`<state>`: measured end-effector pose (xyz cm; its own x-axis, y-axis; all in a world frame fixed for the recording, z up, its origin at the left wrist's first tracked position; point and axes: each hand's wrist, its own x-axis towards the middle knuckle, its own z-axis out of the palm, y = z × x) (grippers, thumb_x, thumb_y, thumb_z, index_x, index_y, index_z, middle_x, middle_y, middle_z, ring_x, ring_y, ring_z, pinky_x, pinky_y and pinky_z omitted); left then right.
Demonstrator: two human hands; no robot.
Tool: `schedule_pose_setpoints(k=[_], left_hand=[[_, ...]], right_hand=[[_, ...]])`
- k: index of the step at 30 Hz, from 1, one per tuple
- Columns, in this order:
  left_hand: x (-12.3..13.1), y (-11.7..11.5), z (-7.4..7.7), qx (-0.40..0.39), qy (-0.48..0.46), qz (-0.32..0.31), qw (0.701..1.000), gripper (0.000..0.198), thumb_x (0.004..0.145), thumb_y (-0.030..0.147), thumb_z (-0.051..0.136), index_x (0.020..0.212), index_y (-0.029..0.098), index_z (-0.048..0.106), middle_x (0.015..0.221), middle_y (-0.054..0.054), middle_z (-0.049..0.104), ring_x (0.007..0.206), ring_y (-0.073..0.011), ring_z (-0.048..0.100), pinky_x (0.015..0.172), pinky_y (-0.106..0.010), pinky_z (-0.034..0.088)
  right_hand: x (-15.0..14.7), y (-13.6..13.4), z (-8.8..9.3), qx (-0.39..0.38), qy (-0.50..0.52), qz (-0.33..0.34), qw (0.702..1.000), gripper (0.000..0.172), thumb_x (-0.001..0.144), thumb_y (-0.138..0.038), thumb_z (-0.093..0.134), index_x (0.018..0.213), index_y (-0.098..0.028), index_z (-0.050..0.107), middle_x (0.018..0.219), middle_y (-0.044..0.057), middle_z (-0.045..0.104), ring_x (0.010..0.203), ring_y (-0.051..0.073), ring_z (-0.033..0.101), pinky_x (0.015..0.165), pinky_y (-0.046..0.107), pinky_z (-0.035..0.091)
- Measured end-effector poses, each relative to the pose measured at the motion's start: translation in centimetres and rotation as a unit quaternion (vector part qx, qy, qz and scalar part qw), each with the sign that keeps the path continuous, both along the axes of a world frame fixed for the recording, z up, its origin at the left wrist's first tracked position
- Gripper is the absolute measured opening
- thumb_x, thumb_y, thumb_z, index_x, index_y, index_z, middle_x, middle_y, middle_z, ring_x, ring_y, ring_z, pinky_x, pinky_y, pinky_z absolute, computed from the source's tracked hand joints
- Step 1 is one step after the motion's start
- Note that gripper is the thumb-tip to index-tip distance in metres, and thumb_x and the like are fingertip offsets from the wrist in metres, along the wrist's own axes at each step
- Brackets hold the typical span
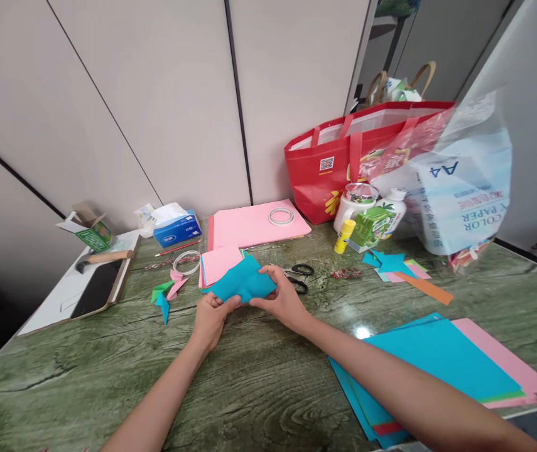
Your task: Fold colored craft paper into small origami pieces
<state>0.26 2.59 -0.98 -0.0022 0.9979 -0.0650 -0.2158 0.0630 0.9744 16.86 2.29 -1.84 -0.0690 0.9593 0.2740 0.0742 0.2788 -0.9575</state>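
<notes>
Between my two hands is a blue sheet of paper (242,279), bent and slightly creased, held above the table. My left hand (211,320) pinches its lower left edge, the thumb on top. On the right side, my right hand (284,298) grips the paper between thumb and fingers. Behind the sheet lies a small stack of pink paper squares (218,263), partly covered by it. Black-handled scissors (300,270) rest just beyond my right hand, their blades mostly hidden. Folded paper pieces (169,292) in green, pink and blue lie left of my left hand.
Large coloured sheets (438,358) lie under my right forearm. Pink sheets (249,226) carry a tape roll (281,216) at the back. A glue stick (344,236), red bag (315,182) and plastic paper bag (466,188) stand right. A tissue box (177,231) and hammer (103,257) are left.
</notes>
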Motion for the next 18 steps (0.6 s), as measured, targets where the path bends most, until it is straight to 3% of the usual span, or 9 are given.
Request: schedule_pose_setpoints(k=[3, 7, 14, 18], left_hand=[[-0.1, 0.1, -0.1, 0.0, 0.0, -0.026, 1.0, 0.021, 0.054, 0.021, 0.076, 0.068, 0.013, 0.062, 0.065, 0.0, 0.068, 0.055, -0.0126, 0.06, 0.065, -0.03, 0.052], [-0.1, 0.0, -0.2, 0.003, 0.022, -0.061, 0.998, 0.024, 0.055, 0.019, 0.075, 0.074, 0.012, 0.063, 0.068, -0.002, 0.07, 0.059, -0.0154, 0.062, 0.065, -0.032, 0.053], [-0.1, -0.1, 0.1, 0.038, 0.047, -0.09, 0.994, 0.03, 0.056, 0.019, 0.075, 0.082, 0.013, 0.063, 0.078, -0.004, 0.071, 0.066, -0.0169, 0.064, 0.066, -0.029, 0.051], [-0.1, -0.1, 0.3, 0.037, 0.027, -0.121, 0.992, 0.034, 0.061, 0.021, 0.072, 0.093, 0.014, 0.061, 0.09, -0.007, 0.07, 0.075, -0.0192, 0.064, 0.07, -0.032, 0.052]], right_hand=[[0.0, 0.2, -0.6, -0.006, 0.002, -0.001, 1.0, 0.067, 0.056, -0.03, 0.073, 0.111, -0.021, 0.035, 0.097, 0.006, 0.055, 0.085, 0.019, 0.054, 0.065, 0.027, 0.044], [0.3, 0.6, -0.8, -0.03, -0.001, 0.012, 0.999, 0.08, 0.053, -0.03, 0.075, 0.12, -0.019, 0.032, 0.086, 0.004, 0.059, 0.077, 0.019, 0.057, 0.066, 0.029, 0.044], [0.7, 1.1, -0.2, -0.046, -0.011, 0.075, 0.996, 0.046, 0.053, -0.031, 0.074, 0.091, -0.014, 0.057, 0.082, 0.003, 0.062, 0.072, 0.017, 0.055, 0.062, 0.026, 0.043], [0.8, 1.1, -0.1, -0.059, 0.019, 0.079, 0.995, 0.043, 0.052, -0.031, 0.074, 0.089, -0.013, 0.06, 0.078, 0.002, 0.062, 0.067, 0.015, 0.054, 0.06, 0.025, 0.043]])
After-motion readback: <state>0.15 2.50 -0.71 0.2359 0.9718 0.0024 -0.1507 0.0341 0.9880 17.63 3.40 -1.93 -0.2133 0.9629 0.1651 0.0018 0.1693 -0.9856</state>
